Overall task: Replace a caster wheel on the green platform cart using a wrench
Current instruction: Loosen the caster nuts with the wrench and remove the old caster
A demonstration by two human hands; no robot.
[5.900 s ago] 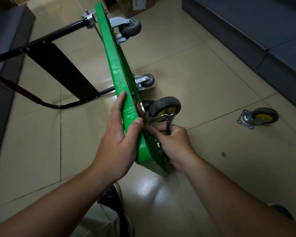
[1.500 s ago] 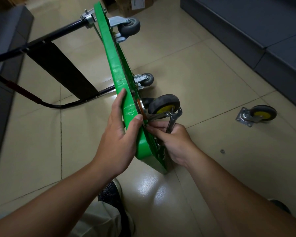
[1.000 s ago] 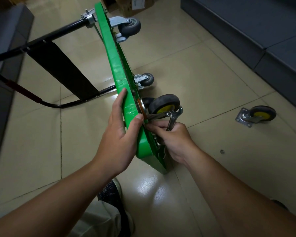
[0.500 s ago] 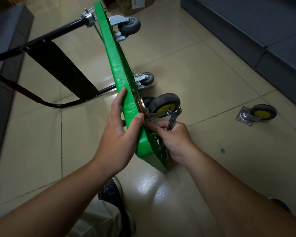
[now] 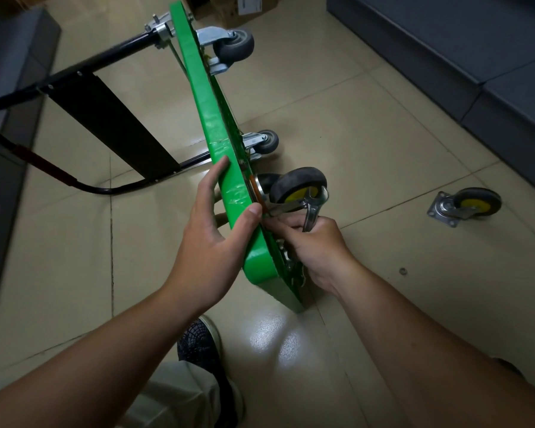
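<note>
The green platform cart [image 5: 204, 97] stands on its long edge on the tiled floor, underside facing right. My left hand [image 5: 212, 242] grips its upper edge, thumb on the right face. A caster with a black tyre and yellow hub [image 5: 300, 186] sits against the underside near that thumb. My right hand [image 5: 312, 245] is closed around a silver wrench [image 5: 314, 208], whose open jaw points up beside the caster's bracket. The fingertips of that hand press at the caster's mounting plate. A second yellow-hub caster [image 5: 467, 206] lies loose on the floor to the right.
The cart's black folding handle [image 5: 84, 125] lies flat on the floor to the left. Two grey casters [image 5: 233, 46] [image 5: 264, 142] are fixed farther up the underside. A small nut or washer [image 5: 402, 271] lies on the tiles. Dark blocks [image 5: 445, 41] line the right side; my shoe [image 5: 198, 344] is below.
Over the last seconds the wrench has tilted slightly to the right in my right hand. My left hand keeps the same grip on the cart's edge. The cart has not moved.
</note>
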